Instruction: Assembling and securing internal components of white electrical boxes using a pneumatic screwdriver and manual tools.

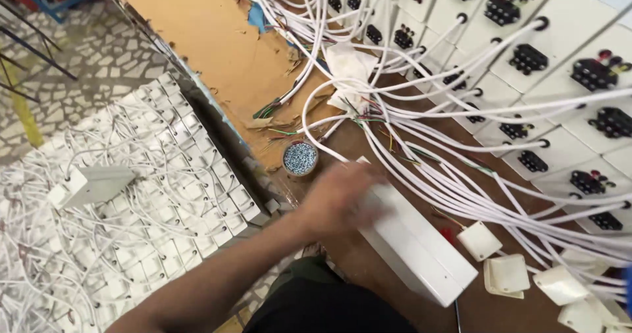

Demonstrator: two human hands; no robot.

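One camera, worn on the person's head, is looking steeply down at a brown workbench (217, 37) from close above. It is facing forward and slightly right, so the bench is running diagonally across the frame. The left hand (339, 198) is reaching in from the lower edge, blurred. The floor (79, 63) is showing along the left side, well below. No second view is sharing the scene.
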